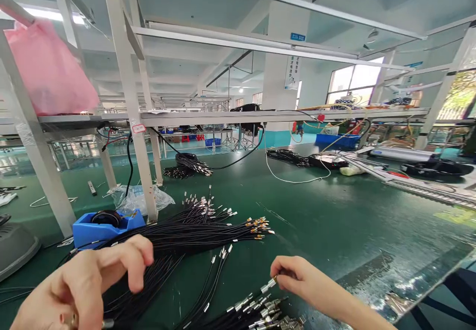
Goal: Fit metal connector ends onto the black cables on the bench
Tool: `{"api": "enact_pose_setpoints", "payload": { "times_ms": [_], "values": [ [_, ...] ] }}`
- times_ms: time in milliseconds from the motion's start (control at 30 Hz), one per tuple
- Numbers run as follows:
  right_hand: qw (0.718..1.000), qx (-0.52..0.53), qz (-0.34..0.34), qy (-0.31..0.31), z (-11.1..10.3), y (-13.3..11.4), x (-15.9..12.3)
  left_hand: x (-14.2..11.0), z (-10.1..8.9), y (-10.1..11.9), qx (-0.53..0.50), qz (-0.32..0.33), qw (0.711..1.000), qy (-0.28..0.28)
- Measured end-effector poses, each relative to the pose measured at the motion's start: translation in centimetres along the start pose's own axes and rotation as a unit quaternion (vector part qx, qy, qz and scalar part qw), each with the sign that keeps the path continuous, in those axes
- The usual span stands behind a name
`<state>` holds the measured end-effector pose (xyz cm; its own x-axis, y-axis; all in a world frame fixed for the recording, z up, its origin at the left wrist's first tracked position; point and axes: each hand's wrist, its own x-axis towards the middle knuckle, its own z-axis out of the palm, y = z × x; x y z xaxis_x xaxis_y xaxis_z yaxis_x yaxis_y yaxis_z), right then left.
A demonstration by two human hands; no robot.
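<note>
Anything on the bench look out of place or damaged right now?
Nothing looks damaged. The black cable bundle is fanned out loosely, a few cables straying from it. The right hand pinches one connector; the left hand rests over the bundle. Crumpled plastic wrap lies by the post.

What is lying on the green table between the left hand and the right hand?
In the head view, black cables with metal connector ends cross the green table between the left hand and the right hand.
</note>
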<state>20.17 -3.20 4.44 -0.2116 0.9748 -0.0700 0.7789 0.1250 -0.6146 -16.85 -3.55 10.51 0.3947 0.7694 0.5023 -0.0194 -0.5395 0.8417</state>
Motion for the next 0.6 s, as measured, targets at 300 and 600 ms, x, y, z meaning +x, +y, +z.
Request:
{"api": "enact_pose_setpoints", "payload": {
  "times_ms": [300, 600],
  "values": [
    [1.0, -0.026, -0.012, 0.002, -1.6, -2.6, -0.8, 3.6, 3.0, -1.8, 0.016, -0.137, 0.986, 0.089],
    [0.966, 0.171, -0.178, 0.074, 3.3, -10.3, 1.8, 5.5, 6.2, -0.5, 0.052, -0.119, 0.991, -0.01]
  ]
}}
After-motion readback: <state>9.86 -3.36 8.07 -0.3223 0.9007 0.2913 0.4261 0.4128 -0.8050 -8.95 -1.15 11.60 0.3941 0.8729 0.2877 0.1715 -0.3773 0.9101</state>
